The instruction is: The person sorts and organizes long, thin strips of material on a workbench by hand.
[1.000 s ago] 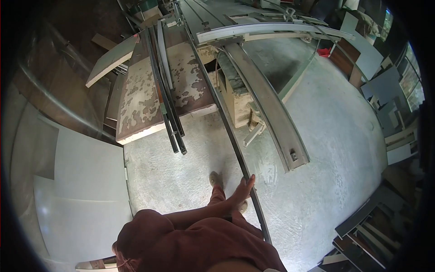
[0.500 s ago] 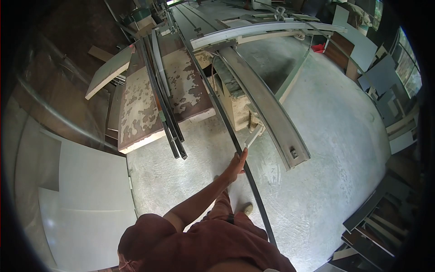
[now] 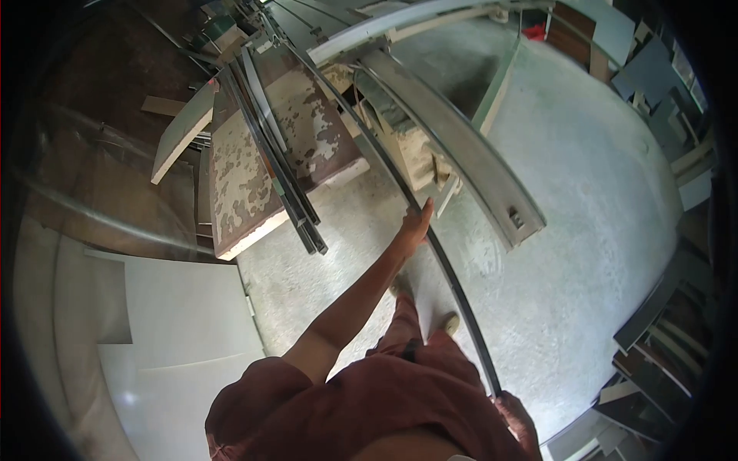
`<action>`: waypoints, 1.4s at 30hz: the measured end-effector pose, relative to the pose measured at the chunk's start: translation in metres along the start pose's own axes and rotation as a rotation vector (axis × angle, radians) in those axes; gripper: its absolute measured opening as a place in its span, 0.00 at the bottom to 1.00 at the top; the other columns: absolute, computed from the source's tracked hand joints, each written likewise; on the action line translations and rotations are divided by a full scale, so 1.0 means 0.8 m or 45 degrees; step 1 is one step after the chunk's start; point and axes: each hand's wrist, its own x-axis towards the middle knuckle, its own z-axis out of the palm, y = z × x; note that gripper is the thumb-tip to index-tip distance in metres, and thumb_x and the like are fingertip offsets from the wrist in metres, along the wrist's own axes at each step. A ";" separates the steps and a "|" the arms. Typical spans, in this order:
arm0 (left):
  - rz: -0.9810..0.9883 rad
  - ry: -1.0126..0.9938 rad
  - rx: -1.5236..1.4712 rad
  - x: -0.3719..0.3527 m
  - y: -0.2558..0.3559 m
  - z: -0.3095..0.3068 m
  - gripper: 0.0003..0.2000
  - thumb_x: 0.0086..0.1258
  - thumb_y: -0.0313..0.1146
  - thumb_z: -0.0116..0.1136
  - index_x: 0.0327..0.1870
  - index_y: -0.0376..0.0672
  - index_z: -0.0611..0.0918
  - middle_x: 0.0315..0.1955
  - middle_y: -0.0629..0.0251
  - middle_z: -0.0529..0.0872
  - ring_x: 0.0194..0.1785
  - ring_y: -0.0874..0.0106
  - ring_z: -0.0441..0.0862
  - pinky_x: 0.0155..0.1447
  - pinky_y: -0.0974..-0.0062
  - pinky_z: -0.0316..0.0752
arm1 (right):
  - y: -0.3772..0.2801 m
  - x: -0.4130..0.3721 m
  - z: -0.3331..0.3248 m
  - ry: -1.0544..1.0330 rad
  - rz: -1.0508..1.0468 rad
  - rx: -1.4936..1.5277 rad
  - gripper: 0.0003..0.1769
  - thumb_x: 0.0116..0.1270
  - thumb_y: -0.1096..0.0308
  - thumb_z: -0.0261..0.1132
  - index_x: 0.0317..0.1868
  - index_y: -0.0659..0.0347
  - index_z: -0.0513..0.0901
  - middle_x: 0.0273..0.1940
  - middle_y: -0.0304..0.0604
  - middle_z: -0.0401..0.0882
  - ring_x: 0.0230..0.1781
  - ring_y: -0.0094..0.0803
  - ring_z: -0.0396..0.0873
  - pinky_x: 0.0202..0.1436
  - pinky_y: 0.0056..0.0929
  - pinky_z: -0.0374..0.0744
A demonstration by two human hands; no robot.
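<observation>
A long dark metal bar (image 3: 466,307) runs from near my body out past the worn table toward the machine at the top. My left hand (image 3: 416,228) is wrapped around it partway along, the thumb lying along its top. At the bar's near end, low at my right side, my right hand (image 3: 516,419) grips it; some of its fingers are hidden. Several similar dark bars (image 3: 296,203) lie side by side on the patchy, worn tabletop (image 3: 238,184) to the left, their ends sticking out past its edge.
A grey metal rail (image 3: 469,161) juts toward me on the right, joined to a pale curved-looking beam (image 3: 400,23). White sheets (image 3: 184,307) lean at left. Board offcuts (image 3: 661,353) stand along the right side. Under me is a concrete floor (image 3: 569,200).
My right hand has come into view at the bar's near end. My left hand still holds the bar. The view has shifted, with the rail and the table sitting differently in it.
</observation>
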 end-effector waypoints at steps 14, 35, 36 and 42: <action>0.113 -0.415 -0.108 0.012 -0.008 -0.007 0.36 0.65 0.64 0.35 0.64 0.42 0.61 0.63 0.59 0.62 0.60 0.62 0.67 0.57 0.60 0.67 | 0.000 -0.001 0.007 -0.164 0.148 0.172 0.19 0.63 0.48 0.57 0.39 0.57 0.71 0.20 0.30 0.60 0.17 0.18 0.57 0.19 0.19 0.60; 0.060 0.159 0.285 -0.002 -0.017 -0.017 0.49 0.60 0.67 0.41 0.62 0.21 0.48 0.59 0.33 0.55 0.64 0.47 0.57 0.64 0.63 0.57 | -0.020 -0.041 0.072 -0.160 0.194 0.331 0.31 0.48 0.35 0.64 0.37 0.55 0.74 0.18 0.30 0.59 0.15 0.18 0.55 0.17 0.17 0.55; 0.035 0.146 0.293 -0.004 -0.018 -0.019 0.50 0.60 0.67 0.41 0.63 0.21 0.45 0.60 0.32 0.52 0.66 0.47 0.54 0.66 0.63 0.56 | -0.020 -0.044 0.077 -0.161 0.192 0.342 0.31 0.48 0.35 0.64 0.37 0.55 0.74 0.18 0.30 0.59 0.15 0.18 0.55 0.17 0.17 0.55; 0.089 0.147 0.409 -0.017 -0.039 -0.041 0.51 0.60 0.67 0.40 0.63 0.20 0.43 0.61 0.30 0.49 0.66 0.45 0.50 0.67 0.62 0.54 | 0.020 -0.035 0.115 -0.139 0.168 0.363 0.31 0.49 0.35 0.64 0.37 0.55 0.73 0.19 0.31 0.60 0.15 0.18 0.56 0.17 0.17 0.56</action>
